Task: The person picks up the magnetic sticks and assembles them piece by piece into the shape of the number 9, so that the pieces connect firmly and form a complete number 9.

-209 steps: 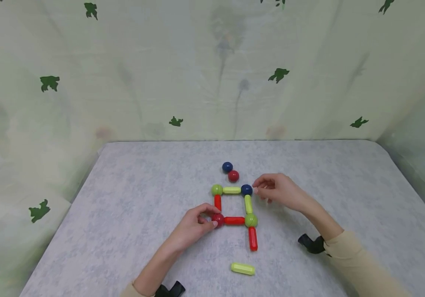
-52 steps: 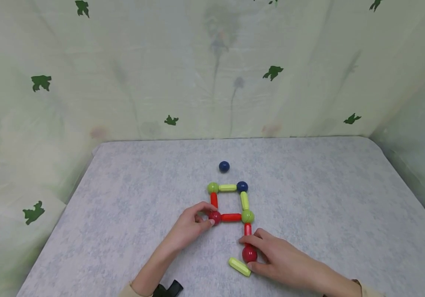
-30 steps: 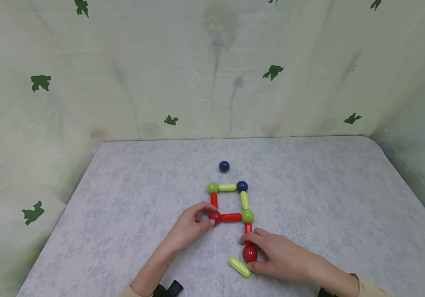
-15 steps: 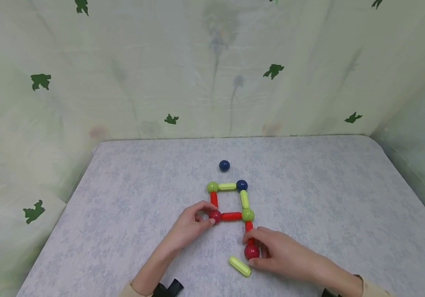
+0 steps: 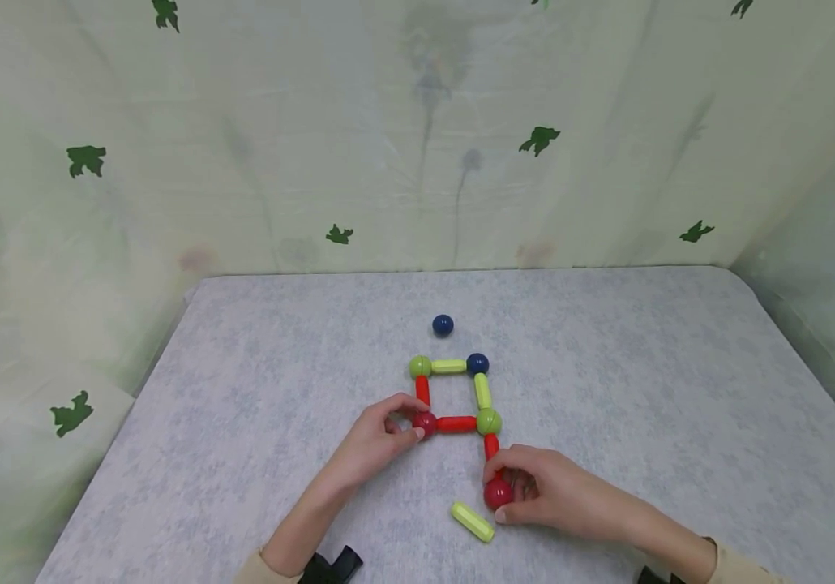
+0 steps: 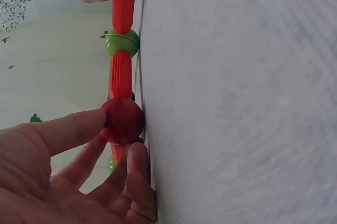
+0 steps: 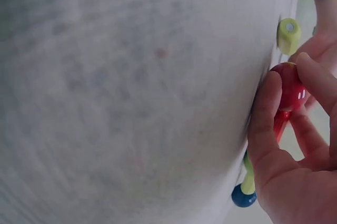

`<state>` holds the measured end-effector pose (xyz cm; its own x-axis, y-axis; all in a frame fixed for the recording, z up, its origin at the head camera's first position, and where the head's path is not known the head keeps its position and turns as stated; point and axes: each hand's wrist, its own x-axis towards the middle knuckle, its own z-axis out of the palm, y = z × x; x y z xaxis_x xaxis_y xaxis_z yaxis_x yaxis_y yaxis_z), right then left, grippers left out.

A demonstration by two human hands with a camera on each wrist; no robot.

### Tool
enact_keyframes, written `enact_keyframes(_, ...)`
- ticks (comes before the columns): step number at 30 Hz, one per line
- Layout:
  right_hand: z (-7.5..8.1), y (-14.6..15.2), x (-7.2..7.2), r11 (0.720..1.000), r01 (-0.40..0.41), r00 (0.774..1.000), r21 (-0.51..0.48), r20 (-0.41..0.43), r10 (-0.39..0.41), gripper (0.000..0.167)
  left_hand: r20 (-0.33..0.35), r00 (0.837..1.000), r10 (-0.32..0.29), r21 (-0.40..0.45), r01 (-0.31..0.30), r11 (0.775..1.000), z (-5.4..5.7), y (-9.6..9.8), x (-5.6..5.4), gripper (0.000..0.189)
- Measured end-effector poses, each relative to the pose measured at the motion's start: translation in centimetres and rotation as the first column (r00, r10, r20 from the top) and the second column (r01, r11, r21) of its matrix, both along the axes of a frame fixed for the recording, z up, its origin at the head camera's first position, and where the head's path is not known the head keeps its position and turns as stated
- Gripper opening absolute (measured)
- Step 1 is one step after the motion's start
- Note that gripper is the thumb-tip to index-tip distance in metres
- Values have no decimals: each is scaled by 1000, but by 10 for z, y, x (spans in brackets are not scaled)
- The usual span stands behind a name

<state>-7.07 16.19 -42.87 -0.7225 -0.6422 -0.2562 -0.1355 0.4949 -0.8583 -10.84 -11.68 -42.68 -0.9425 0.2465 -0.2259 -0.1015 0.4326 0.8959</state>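
**Rod-and-ball frame on grey table, both hands engaged**

Grey mottled table, backed by a pale green curtain printed with dark leaf shapes.

Item 1: square frame, flat on the table near its middle. Corners: green ball far left, blue ball far right, red corner ball near left, second green ball near right. Sides: yellow-green rod along the far edge, yellow-green rod on the right, red rod along the near edge, red rod on the left.

Item 2: red tail rod, running from the near-right green ball toward the person, ending at a red end ball.

Item 3: loose yellow-green rod, lying just beside the red end ball, apart from the frame.

Item 4: loose blue ball, beyond the frame, apart from it.

Left hand: thumb and fingers curled, pinching the red corner ball.

Right hand: fingers and thumb curled round the red end ball, gripping it at the rod's tip.
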Motion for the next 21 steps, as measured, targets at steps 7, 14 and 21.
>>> enact_keyframes(7,-3,3,0,999,-25,999,-34,-20,25,25,0,1000,-1,5,1,1000,-1,-1,-1,26)
enact_keyframes(14,-2,3,-2,999,-28,1000,-44,7,28,24,-4,1000,-15,-11,15,1000,1,-1,-1,26)
enact_keyframes(21,-3,2,-2,998,-23,999,-51,30,25,24,-145,989,-28,-212,-4,977,10,6,12,30)
